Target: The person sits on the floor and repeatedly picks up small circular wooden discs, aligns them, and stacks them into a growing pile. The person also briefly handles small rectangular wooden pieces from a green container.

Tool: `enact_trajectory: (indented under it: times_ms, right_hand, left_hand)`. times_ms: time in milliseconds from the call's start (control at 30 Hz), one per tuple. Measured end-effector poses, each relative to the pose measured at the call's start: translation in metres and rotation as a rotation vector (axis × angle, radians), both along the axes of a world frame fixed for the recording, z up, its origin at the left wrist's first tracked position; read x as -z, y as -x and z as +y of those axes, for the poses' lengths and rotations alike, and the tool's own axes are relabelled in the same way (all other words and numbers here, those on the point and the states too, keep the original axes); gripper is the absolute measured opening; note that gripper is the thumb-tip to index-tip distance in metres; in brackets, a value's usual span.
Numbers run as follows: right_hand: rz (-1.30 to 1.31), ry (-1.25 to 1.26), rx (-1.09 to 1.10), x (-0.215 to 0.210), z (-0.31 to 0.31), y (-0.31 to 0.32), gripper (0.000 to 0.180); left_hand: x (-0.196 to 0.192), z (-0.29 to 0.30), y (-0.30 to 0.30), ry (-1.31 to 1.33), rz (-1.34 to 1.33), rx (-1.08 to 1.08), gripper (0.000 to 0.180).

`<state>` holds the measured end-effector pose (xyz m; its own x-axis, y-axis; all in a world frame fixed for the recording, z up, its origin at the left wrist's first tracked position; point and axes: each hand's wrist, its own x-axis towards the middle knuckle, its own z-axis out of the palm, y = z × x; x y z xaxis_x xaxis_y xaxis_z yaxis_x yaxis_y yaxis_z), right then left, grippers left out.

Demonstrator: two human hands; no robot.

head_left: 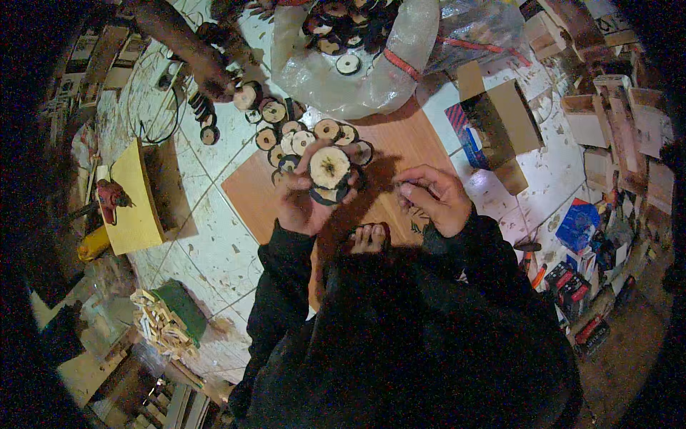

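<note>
- Presently my left hand [304, 204] is raised palm-up over the wooden board [400, 154], fingers curled around a small stack of round wood slices [330, 171]; the top slice faces me, pale cut face with a dark bark rim, presumably held so for a look at its surface.
- My thumb and fingertips close on the stack's edge, which keeps the cut face unobstructed.
- My right hand [434, 196] is just beside it, fingers drawn together in a loose fist over the board; whether it pinches anything I cannot tell, the fingers hide it.
- More slices [293, 136] lie overlapping on the far corner of the board and on the tiled floor [214, 236], near enough for my left hand to reach.
- A clear plastic bag [357, 71] beyond them lies open with further slices inside, apparently the stock.
- Another person's hand [214, 79] at the upper left grips one slice [248, 95], apart from mine.
- A cardboard box [500, 118] stands to my right of the board, and a yellow board [136, 196] with a red tool [111, 196] on it lies well to my left.
- A bare foot [368, 238] rests on the near edge of the board, between my forearms.
</note>
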<state>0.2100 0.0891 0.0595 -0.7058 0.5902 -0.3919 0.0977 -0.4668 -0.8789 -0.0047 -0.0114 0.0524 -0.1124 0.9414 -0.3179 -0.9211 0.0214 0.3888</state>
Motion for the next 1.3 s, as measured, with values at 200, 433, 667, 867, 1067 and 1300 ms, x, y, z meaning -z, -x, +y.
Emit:
enact_trajectory:
  times_ms: [200,433,667,867,1067,1300]
  right_hand:
    - [-0.010,-0.193,0.098,-0.027,-0.015,0.027,0.017]
    - [-0.205,-1.282,-0.064,-0.014,-0.029,0.036,0.022]
    - [-0.270,-1.480,-0.111,0.008,-0.058,0.043,0.026]
    - [-0.048,-1.056,-0.173,0.014,-0.056,0.034,0.021]
    - [-0.292,-0.534,-0.023,0.018,-0.050,0.029,0.017]
    - [-0.131,-0.369,-0.130,0.009,-0.041,0.031,0.021]
  left_hand:
    - [-0.005,-0.022,-0.008,0.125,1.146,0.190,0.072]
    - [-0.027,-0.029,-0.027,0.093,1.753,0.145,0.069]
    - [-0.033,-0.036,-0.026,-0.002,1.928,0.166,0.066]
    - [0.002,-0.069,-0.025,0.226,1.769,0.141,0.059]
    - [0.048,-0.070,0.015,0.592,1.958,-0.101,0.047]
    - [0.023,-0.074,0.003,0.346,0.329,-0.274,0.046]
